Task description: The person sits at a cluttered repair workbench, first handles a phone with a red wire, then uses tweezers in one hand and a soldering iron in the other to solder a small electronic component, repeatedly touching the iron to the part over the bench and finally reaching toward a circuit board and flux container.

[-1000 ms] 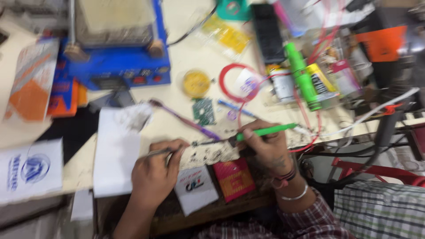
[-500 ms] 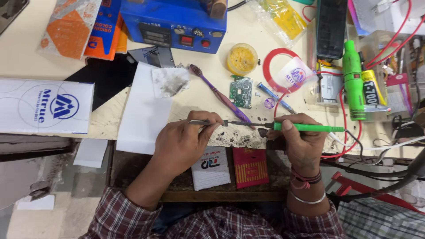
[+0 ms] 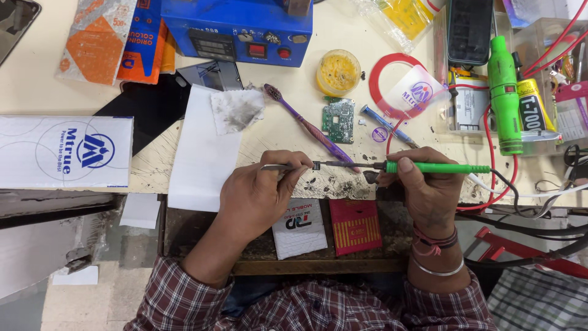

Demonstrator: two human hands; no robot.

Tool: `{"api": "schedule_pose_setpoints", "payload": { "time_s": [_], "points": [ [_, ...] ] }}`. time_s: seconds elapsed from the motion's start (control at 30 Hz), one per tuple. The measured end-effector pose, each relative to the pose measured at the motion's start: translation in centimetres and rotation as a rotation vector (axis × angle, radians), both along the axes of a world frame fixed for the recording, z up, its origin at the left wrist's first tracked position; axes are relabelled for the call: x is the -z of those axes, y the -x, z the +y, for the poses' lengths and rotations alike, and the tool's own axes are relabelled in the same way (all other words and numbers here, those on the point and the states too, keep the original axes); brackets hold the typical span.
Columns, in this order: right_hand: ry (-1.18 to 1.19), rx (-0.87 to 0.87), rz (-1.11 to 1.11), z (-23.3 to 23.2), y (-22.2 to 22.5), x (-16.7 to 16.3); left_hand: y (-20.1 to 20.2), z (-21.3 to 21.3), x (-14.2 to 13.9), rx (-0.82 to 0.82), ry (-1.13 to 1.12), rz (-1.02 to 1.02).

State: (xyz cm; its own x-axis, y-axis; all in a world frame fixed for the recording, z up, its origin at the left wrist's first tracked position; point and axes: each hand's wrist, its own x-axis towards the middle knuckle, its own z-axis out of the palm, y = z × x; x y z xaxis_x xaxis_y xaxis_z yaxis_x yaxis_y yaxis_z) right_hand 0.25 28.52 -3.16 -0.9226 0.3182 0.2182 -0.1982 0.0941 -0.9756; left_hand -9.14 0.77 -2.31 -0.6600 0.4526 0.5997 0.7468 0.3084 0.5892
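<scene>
**A:** What has moved since half a second back?

**B:** Very little. The view has settled, and both hands sit at the near edge of the workbench (image 3: pixel 37 73) much as before, with the tool still level between them.

**A:** Which tool?

**B:** A soldering iron (image 3: pixel 429 167) with a green handle. It lies almost flat, its dark metal shaft pointing toward the person's left, its cord running off to the right.

**A:** And the right hand?

**B:** The right hand (image 3: pixel 425 193) is closed round the front of the green handle, fingers curled over it, thumb underneath.

**A:** The left?

**B:** The left hand (image 3: pixel 260 193) is pinched shut on thin metal tweezers (image 3: pixel 288 166). Their tips meet the iron's tip just past the forefinger. Whether something tiny sits between the tips, I cannot tell.

**A:** What lies around them?

**B:** Just beyond the iron, a purple toothbrush (image 3: pixel 306 125) lies slantwise, and a small green circuit board (image 3: pixel 338 119) sits beside it. A round yellow tub (image 3: pixel 338 72) is farther back, near a blue machine (image 3: pixel 236 27). A sheet of white paper (image 3: pixel 199 153) lies to the left of the left hand, with a smudged tissue (image 3: pixel 236 110) on its top corner. A red card (image 3: pixel 355 225) rests below the bench edge, between the wrists.
</scene>
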Motion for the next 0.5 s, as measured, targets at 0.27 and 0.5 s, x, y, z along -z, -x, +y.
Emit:
{"api": "schedule_pose_setpoints", "payload": {
  "time_s": [0.27, 0.5],
  "points": [
    [-0.004, 0.003, -0.008, -0.17, 0.06, -0.25, 0.08, -0.11, -0.20, 0.025, 0.002, -0.007],
    [-0.006, 0.005, -0.021, -0.35, 0.01, -0.45, 0.08, -0.39, -0.38, 0.043, 0.020, -0.047]
  ]
}}
